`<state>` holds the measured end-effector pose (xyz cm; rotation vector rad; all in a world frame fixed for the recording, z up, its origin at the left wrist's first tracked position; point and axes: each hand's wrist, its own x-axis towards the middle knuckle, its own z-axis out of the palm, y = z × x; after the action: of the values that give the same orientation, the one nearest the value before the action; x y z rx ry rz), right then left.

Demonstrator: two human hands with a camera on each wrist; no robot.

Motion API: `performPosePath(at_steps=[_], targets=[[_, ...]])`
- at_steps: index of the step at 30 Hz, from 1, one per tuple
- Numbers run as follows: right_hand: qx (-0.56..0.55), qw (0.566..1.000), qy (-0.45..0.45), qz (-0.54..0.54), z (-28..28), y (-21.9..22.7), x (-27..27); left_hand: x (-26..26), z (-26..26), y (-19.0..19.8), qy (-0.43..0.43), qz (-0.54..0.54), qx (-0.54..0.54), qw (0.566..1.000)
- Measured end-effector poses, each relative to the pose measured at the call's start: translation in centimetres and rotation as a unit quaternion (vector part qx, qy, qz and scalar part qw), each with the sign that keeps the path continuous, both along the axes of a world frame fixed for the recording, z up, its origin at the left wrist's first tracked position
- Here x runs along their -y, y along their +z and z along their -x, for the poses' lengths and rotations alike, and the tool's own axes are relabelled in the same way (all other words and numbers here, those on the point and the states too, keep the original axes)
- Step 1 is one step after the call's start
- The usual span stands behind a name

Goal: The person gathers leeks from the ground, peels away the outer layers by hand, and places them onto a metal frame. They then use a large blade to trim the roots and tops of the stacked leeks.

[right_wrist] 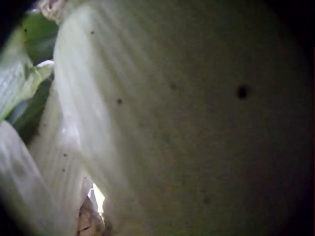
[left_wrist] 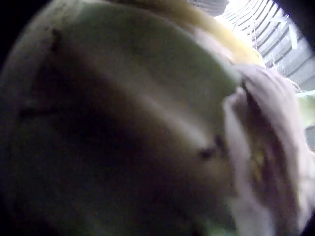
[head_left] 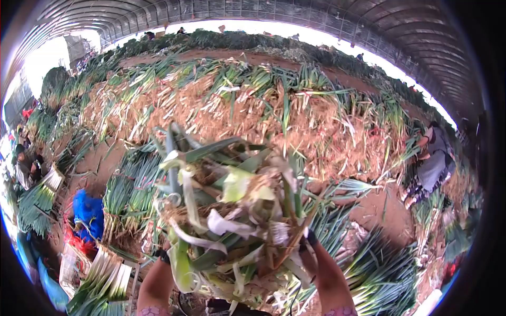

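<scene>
A big loose heap of leek leaf trimmings [head_left: 237,210], with green blades, pale sheaths and dry papery skins, is held up in front of the body between both arms. My left hand [head_left: 166,246] is at its lower left side and my right hand [head_left: 306,244] at its lower right, each with a dark band at the wrist. The heap hides most of both hands, and I cannot tell how their fingers lie. In the left wrist view a blurred green leaf [left_wrist: 147,88] covers most of the lens, beside a whitish papery skin [left_wrist: 275,132]. A pale ribbed leaf [right_wrist: 113,108] fills the right wrist view.
Bundled leeks [head_left: 132,184] lie to the left, near a blue net bag [head_left: 88,213] and a crate of leeks [head_left: 105,279]. More leeks [head_left: 379,274] spread at right. Beyond is a long leek row [head_left: 237,105]. One person [head_left: 435,158] bends at right; another [head_left: 23,168] is at left.
</scene>
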<state>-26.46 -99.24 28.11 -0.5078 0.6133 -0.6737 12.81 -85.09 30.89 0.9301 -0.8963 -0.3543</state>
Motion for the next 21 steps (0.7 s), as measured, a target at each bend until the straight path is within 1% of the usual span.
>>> performPosePath(at_steps=[2, 3, 5, 6, 7, 9, 10, 11, 12, 13, 14, 15, 19, 21], targets=[[-0.007, 1.0, 0.009, 0.007, -8.2, 2.5, 1.3, 2.2, -2.4, 0.4, 0.013, 0.015, -0.015, 1.0], [-0.005, 1.0, 0.017, 0.012, -12.4, 3.6, 2.3, 3.5, -4.0, 1.2, 0.022, 0.025, -0.016, 0.999], [0.0, 0.999, 0.03, 0.011, -18.7, 4.0, 3.2, 5.4, -7.2, 2.2, 0.039, 0.033, -0.019, 0.999], [0.005, 0.999, 0.034, 0.005, -19.9, 2.5, 2.8, 6.1, -8.7, 2.7, 0.045, 0.031, -0.017, 0.998], [0.009, 0.999, 0.037, -0.003, -22.3, 2.2, 2.9, 6.7, -10.2, 3.0, 0.05, 0.028, -0.018, 0.998], [0.015, 0.999, 0.045, -0.014, -25.6, 0.1, 2.0, 7.8, -13.0, 3.4, 0.063, 0.026, -0.019, 0.998], [0.018, 0.998, 0.051, -0.017, -25.4, -1.1, 2.9, 8.4, -14.5, 3.6, 0.07, 0.027, -0.019, 0.997], [0.021, 0.998, 0.057, -0.021, -27.3, -1.7, 2.9, 8.8, -15.9, 3.7, 0.078, 0.028, -0.019, 0.996], [0.025, 0.997, 0.064, -0.025, -28.4, -3.1, 2.4, 9.1, -17.3, 3.8, 0.087, 0.029, -0.018, 0.996], [0.029, 0.997, 0.07, -0.028, -30.6, -4.8, 0.2, 9.6, -18.7, 3.9, 0.096, 0.031, -0.018, 0.995], [0.035, 0.996, 0.078, -0.03, -33.9, -5.4, -0.8, 10.1, -20.2, 4.1, 0.105, 0.034, -0.015, 0.994], [0.042, 0.995, 0.084, -0.032, -35.2, -6.5, -0.8, 10.8, -21.7, 4.4, 0.113, 0.037, -0.011, 0.993], [0.073, 0.99, 0.108, -0.046, -37.0, -13.9, -0.6, 14.8, -27.9, 5.4, 0.144, 0.044, 0.009, 0.989], [0.088, 0.987, 0.126, -0.054, -38.8, -15.8, 2.4, 17.8, -30.6, 6.2, 0.165, 0.047, 0.02, 0.985]])
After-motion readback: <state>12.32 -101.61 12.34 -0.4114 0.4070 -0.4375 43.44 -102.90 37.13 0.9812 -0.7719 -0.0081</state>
